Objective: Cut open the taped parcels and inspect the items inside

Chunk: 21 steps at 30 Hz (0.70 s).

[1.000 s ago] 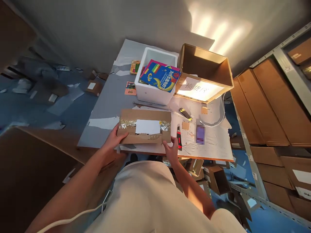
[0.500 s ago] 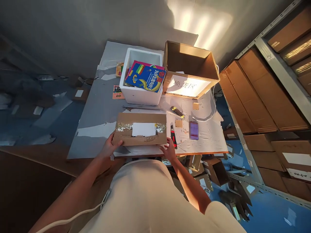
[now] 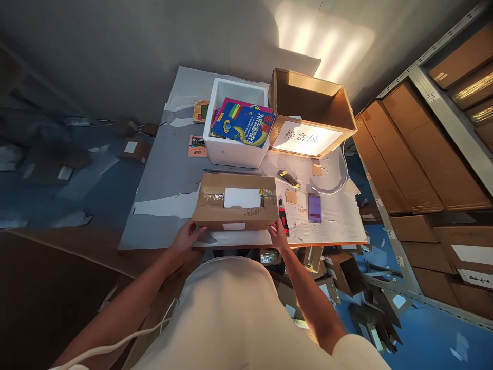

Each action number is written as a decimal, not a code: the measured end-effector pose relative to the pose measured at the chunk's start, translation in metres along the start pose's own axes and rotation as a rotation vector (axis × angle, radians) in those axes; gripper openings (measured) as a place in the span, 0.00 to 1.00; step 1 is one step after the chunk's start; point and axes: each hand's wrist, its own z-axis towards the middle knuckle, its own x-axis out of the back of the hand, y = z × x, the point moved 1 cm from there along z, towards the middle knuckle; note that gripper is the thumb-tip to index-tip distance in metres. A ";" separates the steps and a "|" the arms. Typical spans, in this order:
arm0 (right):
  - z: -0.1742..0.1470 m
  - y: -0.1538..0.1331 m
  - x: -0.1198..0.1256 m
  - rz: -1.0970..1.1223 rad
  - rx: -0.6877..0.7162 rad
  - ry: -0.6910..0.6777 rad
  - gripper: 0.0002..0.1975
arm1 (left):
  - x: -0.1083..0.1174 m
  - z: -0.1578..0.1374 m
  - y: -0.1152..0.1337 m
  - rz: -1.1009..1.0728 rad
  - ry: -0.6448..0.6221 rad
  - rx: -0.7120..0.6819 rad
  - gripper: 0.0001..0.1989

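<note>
Rising on my right, a metal rack is packed with brown cartons. Before me spreads the pale surface, its paper covering torn in places. At its far side stands an open box with a handwritten sign on its front; I cannot see all of its inside. Just left of it is a white tub, already loaded with books, the top one blue and jutting above the rim.

Next in size comes the parcel, near the close edge of the surface, in front of the tub. I have it by both ends: the fingers of my left hand grasp its near left corner, those of my right hand its near right corner. Whether it rests flat or is raised slightly, I can't tell.

As for progress, I'd judge it early: the top is ragged beside the white label, yet no flap is up and tape shows either side of the label. Its contents don't show.

Smaller again, a purple thing, blurred, lies to the right. A red cutter is just beside my right hand, a yellow cutter farther off, both unheld. Smallest is a cardboard scrap between them and the purple thing.
</note>
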 end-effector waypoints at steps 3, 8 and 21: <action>0.008 -0.018 0.005 -0.065 0.083 0.072 0.20 | 0.005 0.006 0.017 0.067 0.093 -0.033 0.34; 0.031 -0.046 0.009 -0.271 0.142 0.144 0.22 | 0.008 0.029 0.048 0.352 0.209 0.014 0.29; 0.046 -0.040 0.011 0.119 -0.040 0.022 0.28 | 0.010 0.042 0.021 0.059 0.177 0.038 0.32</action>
